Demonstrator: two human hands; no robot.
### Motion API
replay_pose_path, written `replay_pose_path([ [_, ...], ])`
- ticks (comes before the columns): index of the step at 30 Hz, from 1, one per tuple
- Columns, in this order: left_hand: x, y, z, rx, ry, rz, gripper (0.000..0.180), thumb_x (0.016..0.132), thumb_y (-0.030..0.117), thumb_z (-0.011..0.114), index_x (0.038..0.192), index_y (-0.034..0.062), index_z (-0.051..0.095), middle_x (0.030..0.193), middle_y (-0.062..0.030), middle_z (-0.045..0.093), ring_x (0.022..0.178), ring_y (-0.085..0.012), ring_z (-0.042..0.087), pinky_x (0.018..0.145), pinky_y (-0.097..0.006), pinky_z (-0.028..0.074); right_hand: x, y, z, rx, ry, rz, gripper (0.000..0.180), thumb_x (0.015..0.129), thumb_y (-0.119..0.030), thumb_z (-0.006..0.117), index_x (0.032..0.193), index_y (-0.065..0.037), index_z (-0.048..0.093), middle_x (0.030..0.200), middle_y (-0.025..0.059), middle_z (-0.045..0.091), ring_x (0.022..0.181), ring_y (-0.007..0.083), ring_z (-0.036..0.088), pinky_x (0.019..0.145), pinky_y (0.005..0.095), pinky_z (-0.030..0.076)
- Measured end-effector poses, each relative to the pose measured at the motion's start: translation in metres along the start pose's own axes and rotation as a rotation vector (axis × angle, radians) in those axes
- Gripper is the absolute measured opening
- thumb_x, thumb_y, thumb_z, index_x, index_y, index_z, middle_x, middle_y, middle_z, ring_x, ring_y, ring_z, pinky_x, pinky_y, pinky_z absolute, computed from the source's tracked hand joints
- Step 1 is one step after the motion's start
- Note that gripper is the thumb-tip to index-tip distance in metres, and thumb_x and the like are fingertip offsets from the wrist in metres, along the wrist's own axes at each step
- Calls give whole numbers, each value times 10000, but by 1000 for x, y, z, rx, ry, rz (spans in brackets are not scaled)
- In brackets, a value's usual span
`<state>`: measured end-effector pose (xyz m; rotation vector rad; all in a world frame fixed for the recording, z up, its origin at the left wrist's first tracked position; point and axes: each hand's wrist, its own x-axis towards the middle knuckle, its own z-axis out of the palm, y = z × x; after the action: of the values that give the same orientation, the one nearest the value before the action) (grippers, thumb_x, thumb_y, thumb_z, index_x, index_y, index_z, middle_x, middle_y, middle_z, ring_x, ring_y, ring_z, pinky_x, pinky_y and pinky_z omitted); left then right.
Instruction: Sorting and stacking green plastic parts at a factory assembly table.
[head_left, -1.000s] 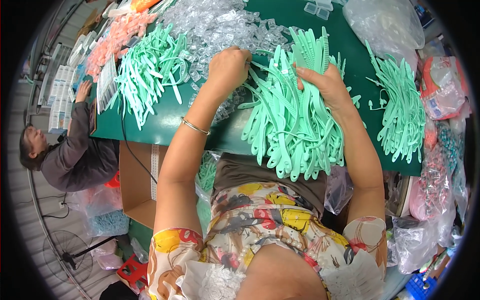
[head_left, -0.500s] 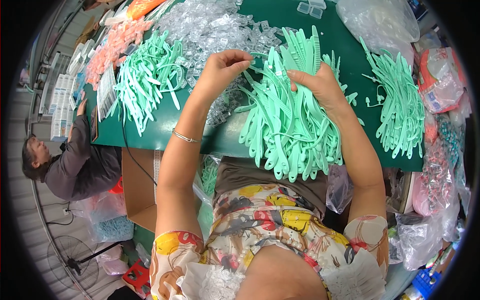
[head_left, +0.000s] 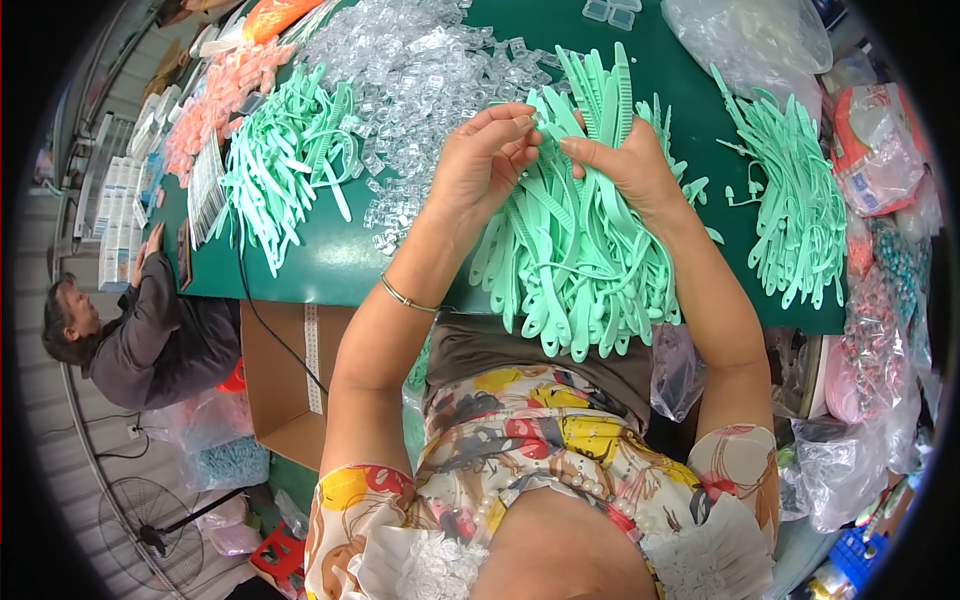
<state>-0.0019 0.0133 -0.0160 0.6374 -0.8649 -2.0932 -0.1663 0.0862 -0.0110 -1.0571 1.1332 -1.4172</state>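
A thick bunch of mint-green ridged straps [head_left: 590,250] lies fanned over the table's near edge, their rounded, holed ends hanging down. My right hand [head_left: 635,165] is closed around the upper part of some of these straps, thumb across the front. Close beside it, my left hand [head_left: 490,155] has its fingers bent into a pinch against the left side of the bunch. Whatever sits between those fingertips is hidden. Beyond my left hand spreads a big heap of small clear plastic buckles [head_left: 420,90].
More mint-green straps lie in a left pile [head_left: 285,160] and a right pile [head_left: 795,200]. Peach-coloured pieces [head_left: 215,100] sit far left, clear bags [head_left: 750,40] at the back right. A cardboard box [head_left: 285,370] stands below the table; a co-worker [head_left: 150,330] is at the left.
My left hand has moved right, from left of the bunch to right against it, near my right thumb. My right hand keeps its grip on the straps with little movement.
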Motion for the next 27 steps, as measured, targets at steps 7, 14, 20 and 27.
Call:
replay_pose_path([
  [7,-1,-7,3,-18,12,-43,148,828,38,598,968,-4,578,814,-43,610,701,-117,604,621,-205,525,1,1,-1,-9,-10,-4,296,735,-109,710,943,17,541,787,50,584,614,107,557,590,240,450],
  [14,-10,-9,7,203,1,-4,136,832,74,616,950,11,591,789,-22,600,687,-99,579,628,-210,484,3,6,-2,-50,-16,-19,299,733,-103,709,947,22,543,794,53,589,621,107,561,581,241,458],
  [20,-3,10,2,520,-95,-57,157,858,178,608,882,23,590,737,-4,565,647,-86,540,582,-206,432,4,7,-2,-89,-26,-19,308,727,-99,709,965,30,564,809,47,597,631,107,558,588,245,457],
  [27,-4,7,1,607,-154,-85,188,882,209,571,791,45,563,682,9,517,544,-75,470,482,-203,355,2,5,-1,-88,-91,-9,221,727,-77,702,924,-8,628,819,26,625,650,92,555,603,243,456],
])
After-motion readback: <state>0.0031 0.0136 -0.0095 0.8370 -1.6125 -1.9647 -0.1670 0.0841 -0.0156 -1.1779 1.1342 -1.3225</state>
